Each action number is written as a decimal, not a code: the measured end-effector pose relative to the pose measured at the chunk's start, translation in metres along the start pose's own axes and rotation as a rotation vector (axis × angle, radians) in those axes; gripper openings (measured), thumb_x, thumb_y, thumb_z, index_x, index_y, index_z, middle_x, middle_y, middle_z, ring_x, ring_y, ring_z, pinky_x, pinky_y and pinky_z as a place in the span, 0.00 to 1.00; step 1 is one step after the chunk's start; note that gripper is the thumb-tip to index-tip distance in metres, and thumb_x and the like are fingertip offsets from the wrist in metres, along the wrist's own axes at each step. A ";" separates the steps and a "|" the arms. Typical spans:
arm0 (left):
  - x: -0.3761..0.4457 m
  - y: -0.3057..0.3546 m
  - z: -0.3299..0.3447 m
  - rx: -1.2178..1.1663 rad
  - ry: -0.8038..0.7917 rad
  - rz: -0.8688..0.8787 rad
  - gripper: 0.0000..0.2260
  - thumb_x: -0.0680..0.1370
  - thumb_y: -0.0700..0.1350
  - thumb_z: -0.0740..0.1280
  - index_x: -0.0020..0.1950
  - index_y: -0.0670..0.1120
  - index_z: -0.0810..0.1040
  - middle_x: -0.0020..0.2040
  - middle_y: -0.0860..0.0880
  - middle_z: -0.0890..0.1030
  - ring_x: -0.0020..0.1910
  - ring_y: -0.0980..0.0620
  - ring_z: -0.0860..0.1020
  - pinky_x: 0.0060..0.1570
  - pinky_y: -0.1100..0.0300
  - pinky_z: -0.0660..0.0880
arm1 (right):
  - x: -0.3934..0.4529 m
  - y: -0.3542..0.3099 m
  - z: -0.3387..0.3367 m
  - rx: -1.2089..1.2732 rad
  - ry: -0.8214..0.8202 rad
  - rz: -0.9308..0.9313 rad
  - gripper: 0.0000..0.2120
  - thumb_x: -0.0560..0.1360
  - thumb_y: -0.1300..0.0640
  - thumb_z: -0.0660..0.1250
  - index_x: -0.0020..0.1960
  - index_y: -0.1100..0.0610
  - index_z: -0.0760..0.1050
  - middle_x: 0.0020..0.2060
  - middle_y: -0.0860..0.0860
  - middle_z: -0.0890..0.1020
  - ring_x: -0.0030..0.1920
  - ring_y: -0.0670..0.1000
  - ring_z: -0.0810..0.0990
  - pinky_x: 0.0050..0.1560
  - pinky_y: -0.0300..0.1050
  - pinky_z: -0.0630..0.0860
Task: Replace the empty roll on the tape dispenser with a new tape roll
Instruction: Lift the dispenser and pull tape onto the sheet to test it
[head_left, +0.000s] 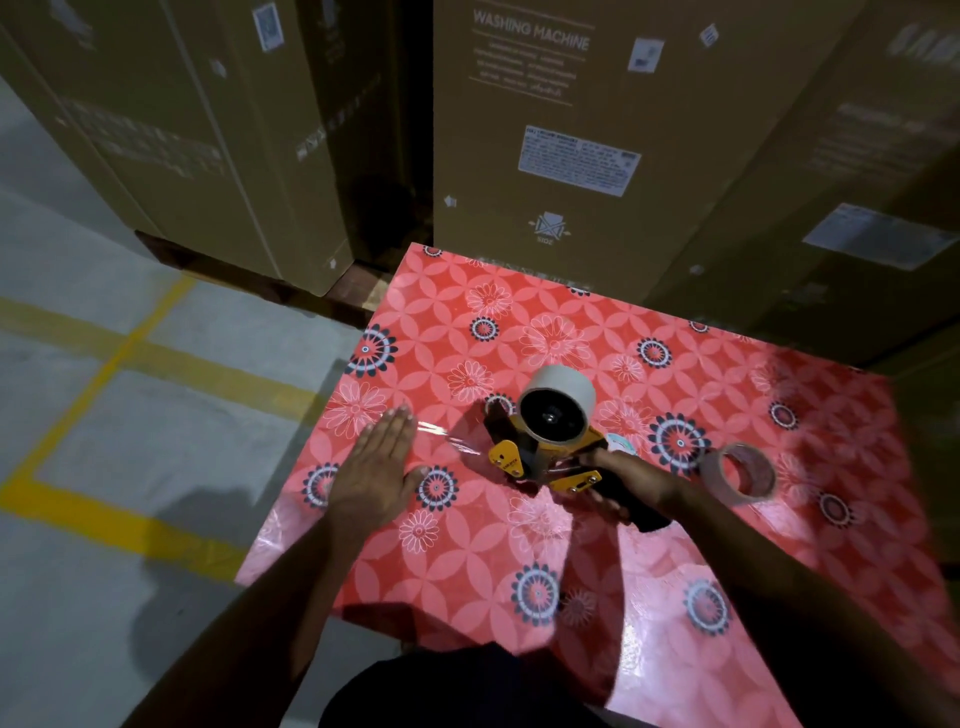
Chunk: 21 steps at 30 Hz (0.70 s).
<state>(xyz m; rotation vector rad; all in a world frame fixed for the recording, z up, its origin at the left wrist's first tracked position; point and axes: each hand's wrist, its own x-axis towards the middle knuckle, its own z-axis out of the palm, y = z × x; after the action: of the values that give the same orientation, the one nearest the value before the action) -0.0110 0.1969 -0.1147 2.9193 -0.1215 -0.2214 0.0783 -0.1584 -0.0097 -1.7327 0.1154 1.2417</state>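
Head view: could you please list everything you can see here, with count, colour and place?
dispenser: one, yellow and black, table centre, carrying a pale roll
spare roll: one, pale, flat on the table right of the dispenser
tape strip: one, clear, from the dispenser toward the left hand
table: one, red floral cover
boxes: several, brown, behind the table
floor lines: yellow, on grey floor, left
left hand: open, flat on the table
right hand: gripping the dispenser handle
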 end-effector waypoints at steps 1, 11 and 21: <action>0.001 0.008 -0.001 -0.005 -0.020 -0.007 0.34 0.83 0.63 0.44 0.81 0.41 0.47 0.81 0.41 0.48 0.81 0.43 0.47 0.78 0.43 0.53 | -0.004 0.005 -0.004 0.009 0.003 0.012 0.26 0.78 0.40 0.59 0.31 0.58 0.73 0.24 0.53 0.67 0.23 0.50 0.62 0.27 0.44 0.59; 0.005 0.050 0.015 -0.052 -0.055 0.047 0.35 0.83 0.65 0.43 0.81 0.44 0.41 0.81 0.45 0.42 0.80 0.47 0.41 0.79 0.45 0.48 | -0.021 0.039 -0.032 0.062 0.050 0.003 0.26 0.73 0.37 0.65 0.41 0.63 0.75 0.28 0.56 0.68 0.22 0.49 0.62 0.22 0.41 0.60; 0.002 0.090 0.018 0.005 -0.105 0.090 0.34 0.82 0.65 0.40 0.81 0.46 0.38 0.81 0.46 0.40 0.80 0.48 0.39 0.79 0.48 0.43 | -0.034 0.060 -0.057 0.003 0.051 -0.025 0.28 0.70 0.34 0.63 0.35 0.61 0.75 0.27 0.57 0.68 0.23 0.52 0.62 0.23 0.43 0.59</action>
<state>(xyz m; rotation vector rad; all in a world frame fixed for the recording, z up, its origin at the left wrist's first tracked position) -0.0179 0.1056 -0.1132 2.8981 -0.2697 -0.3607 0.0669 -0.2464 -0.0207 -1.7584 0.1249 1.1788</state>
